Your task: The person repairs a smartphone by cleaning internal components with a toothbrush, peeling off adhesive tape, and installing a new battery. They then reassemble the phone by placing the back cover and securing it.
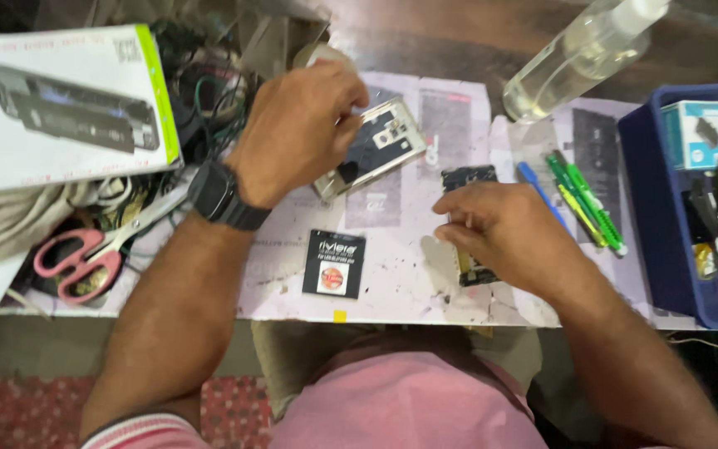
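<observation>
My left hand (pixel 297 129), with a black watch on the wrist, grips an opened phone body (pixel 376 145) with a silver frame, tilted above the worktop. My right hand (pixel 504 233) rests over a dark circuit board part (pixel 469 179) lying on the paper-covered table (pixel 400 283); its fingers are curled onto the part. A black phone battery (pixel 334 263) with a round red sticker lies flat between my forearms.
Pink-handled scissors (pixel 85 258) and tangled cables (pixel 209 91) lie left, under a white product box (pixel 51 104). Green pens (pixel 587 199) and a blue tool (pixel 538 191) lie right, beside a blue bin (pixel 675 249) of small items. A clear bottle (pixel 579 54) lies at the back.
</observation>
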